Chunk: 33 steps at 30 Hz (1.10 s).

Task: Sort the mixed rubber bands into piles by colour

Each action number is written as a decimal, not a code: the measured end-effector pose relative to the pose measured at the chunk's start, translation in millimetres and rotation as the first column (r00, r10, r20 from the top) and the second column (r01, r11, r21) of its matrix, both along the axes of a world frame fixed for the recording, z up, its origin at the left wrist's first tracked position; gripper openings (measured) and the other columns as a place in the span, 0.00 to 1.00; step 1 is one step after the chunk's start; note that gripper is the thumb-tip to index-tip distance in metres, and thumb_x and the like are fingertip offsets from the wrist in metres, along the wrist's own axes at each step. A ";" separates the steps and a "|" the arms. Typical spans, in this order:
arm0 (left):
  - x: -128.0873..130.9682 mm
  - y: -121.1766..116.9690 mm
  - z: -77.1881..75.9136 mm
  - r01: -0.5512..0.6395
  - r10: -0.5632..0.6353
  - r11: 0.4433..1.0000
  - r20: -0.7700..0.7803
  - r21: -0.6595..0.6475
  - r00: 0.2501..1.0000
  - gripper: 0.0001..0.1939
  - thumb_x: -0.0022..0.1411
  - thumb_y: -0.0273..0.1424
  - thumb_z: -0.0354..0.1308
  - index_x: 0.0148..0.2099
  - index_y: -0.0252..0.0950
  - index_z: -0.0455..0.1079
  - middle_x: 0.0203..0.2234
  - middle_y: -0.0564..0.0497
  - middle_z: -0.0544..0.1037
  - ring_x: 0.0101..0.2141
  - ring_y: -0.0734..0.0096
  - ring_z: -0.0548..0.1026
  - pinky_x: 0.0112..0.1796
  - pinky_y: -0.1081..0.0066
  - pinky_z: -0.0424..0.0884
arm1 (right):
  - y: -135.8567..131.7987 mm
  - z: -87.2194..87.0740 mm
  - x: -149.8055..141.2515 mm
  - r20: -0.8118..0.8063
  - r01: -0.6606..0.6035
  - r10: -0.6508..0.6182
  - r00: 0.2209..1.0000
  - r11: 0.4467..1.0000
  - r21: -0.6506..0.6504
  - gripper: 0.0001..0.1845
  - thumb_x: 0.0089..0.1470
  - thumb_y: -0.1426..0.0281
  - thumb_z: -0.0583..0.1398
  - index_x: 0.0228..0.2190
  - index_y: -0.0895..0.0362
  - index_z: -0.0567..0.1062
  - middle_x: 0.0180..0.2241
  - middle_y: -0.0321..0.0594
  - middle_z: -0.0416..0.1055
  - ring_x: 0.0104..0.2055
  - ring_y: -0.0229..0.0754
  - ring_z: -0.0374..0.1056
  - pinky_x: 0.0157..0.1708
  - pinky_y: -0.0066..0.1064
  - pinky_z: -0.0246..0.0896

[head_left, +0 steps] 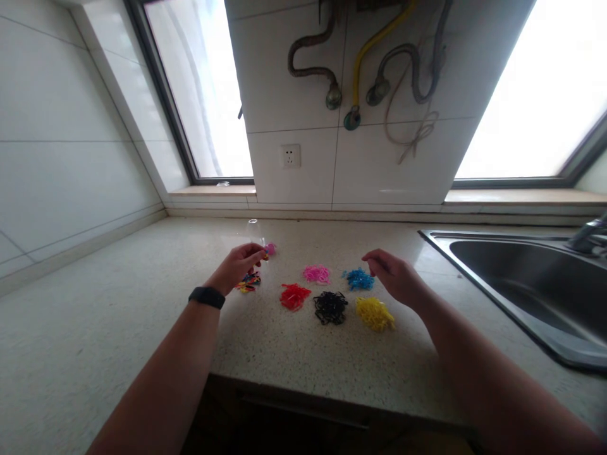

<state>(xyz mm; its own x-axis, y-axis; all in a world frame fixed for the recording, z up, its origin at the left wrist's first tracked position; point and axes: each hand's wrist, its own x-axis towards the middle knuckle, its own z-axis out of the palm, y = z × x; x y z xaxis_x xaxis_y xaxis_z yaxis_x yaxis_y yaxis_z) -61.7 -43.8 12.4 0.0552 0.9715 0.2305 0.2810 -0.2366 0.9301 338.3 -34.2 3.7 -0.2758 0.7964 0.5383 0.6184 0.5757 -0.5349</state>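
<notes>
My left hand, with a dark band on its wrist, pinches a few small coloured rubber bands at its fingertips. Partly behind and below it lies a mixed pile of rubber bands. A small pink object shows just past the fingertips; its kind is unclear. My right hand is closed with curled fingers beside the blue rubber bands; anything in its fingers is too small to make out. Between the hands lie piles of pink bands, red bands, black bands and yellow bands.
A clear container stands on the speckled counter behind my left hand. At the right is a metal sink with a tap. A socket and hoses are on the tiled wall.
</notes>
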 end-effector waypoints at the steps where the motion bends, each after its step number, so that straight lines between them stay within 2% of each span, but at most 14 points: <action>1: 9.1 -2.2 2.8 0.009 -0.008 1.000 0.041 -0.008 0.999 0.15 0.59 0.42 0.62 0.40 0.34 0.72 0.33 0.49 0.77 0.25 0.78 0.67 0.24 0.76 0.64 | -1.2 -0.1 -2.3 0.007 -0.007 0.007 1.000 1.000 0.001 0.15 0.62 0.62 0.53 0.39 0.57 0.77 0.23 0.36 0.70 0.23 0.36 0.62 0.25 0.28 0.57; 6: 55.7 -8.8 18.3 0.064 -0.065 0.998 0.136 0.016 0.989 0.12 0.60 0.39 0.61 0.38 0.35 0.70 0.33 0.48 0.77 0.26 0.76 0.68 0.22 0.77 0.62 | -6.8 -1.6 -14.2 -0.048 -0.061 0.059 0.997 0.997 -0.037 0.15 0.62 0.61 0.54 0.38 0.57 0.77 0.22 0.34 0.67 0.23 0.36 0.62 0.24 0.28 0.57; 10: 88.1 -11.8 29.2 0.181 -0.180 0.983 0.180 0.012 0.967 0.11 0.59 0.37 0.63 0.39 0.34 0.72 0.32 0.48 0.76 0.26 0.77 0.68 0.23 0.77 0.63 | -14.1 2.3 -29.3 -0.166 -0.129 0.112 0.980 0.988 -0.090 0.15 0.61 0.61 0.55 0.38 0.57 0.77 0.22 0.34 0.67 0.23 0.36 0.62 0.24 0.27 0.57; 13: 108.9 -11.5 32.6 0.225 -0.215 0.974 0.281 -0.005 0.935 0.12 0.57 0.37 0.65 0.39 0.34 0.72 0.29 0.51 0.73 0.25 0.77 0.68 0.23 0.77 0.63 | -21.6 11.4 -43.4 -0.242 -0.183 0.155 0.958 0.978 -0.100 0.13 0.62 0.65 0.54 0.39 0.57 0.76 0.24 0.34 0.67 0.24 0.35 0.62 0.24 0.27 0.56; 19: 137.3 -6.2 29.6 0.252 -0.191 0.966 0.507 -0.054 0.841 0.13 0.53 0.36 0.69 0.38 0.35 0.73 0.25 0.55 0.70 0.23 0.80 0.66 0.22 0.79 0.60 | -33.8 39.7 -65.9 -0.220 -0.240 0.228 0.948 0.971 -0.025 0.10 0.61 0.69 0.54 0.39 0.57 0.76 0.26 0.35 0.69 0.26 0.34 0.61 0.27 0.28 0.56; 23: 144.3 -6.0 32.2 0.275 -0.160 0.956 0.610 -0.099 0.776 0.13 0.50 0.34 0.71 0.37 0.36 0.73 0.26 0.55 0.71 0.26 0.80 0.68 0.24 0.80 0.61 | -31.9 46.8 -74.5 -0.223 -0.201 0.192 0.956 0.980 -0.016 0.09 0.61 0.66 0.56 0.38 0.55 0.75 0.25 0.34 0.68 0.25 0.34 0.60 0.25 0.28 0.55; 27: 148.5 -3.0 32.0 0.285 -0.154 0.956 0.695 -0.077 0.703 0.14 0.49 0.33 0.72 0.36 0.37 0.73 0.27 0.55 0.71 0.28 0.80 0.69 0.24 0.81 0.61 | -24.5 38.0 -79.6 -0.271 -0.096 0.102 0.957 0.995 0.034 0.07 0.59 0.66 0.58 0.36 0.55 0.74 0.23 0.33 0.68 0.23 0.34 0.59 0.23 0.27 0.54; 30: 152.2 0.8 23.3 0.275 -0.160 0.960 0.718 -0.045 0.677 0.14 0.49 0.33 0.72 0.36 0.38 0.72 0.27 0.56 0.72 0.28 0.81 0.69 0.24 0.81 0.62 | -22.8 29.1 -82.1 -0.280 -0.034 0.054 0.959 0.996 0.077 0.05 0.58 0.66 0.60 0.36 0.54 0.74 0.26 0.35 0.71 0.24 0.34 0.62 0.24 0.27 0.56; 33: 156.4 1.9 12.0 0.319 -0.186 0.946 0.718 -0.053 0.671 0.13 0.50 0.32 0.72 0.35 0.38 0.72 0.30 0.55 0.73 0.29 0.81 0.71 0.26 0.80 0.64 | -26.1 23.7 -84.4 -0.239 -0.004 0.030 0.971 0.994 0.108 0.05 0.57 0.65 0.61 0.36 0.54 0.74 0.28 0.36 0.73 0.24 0.35 0.64 0.25 0.28 0.58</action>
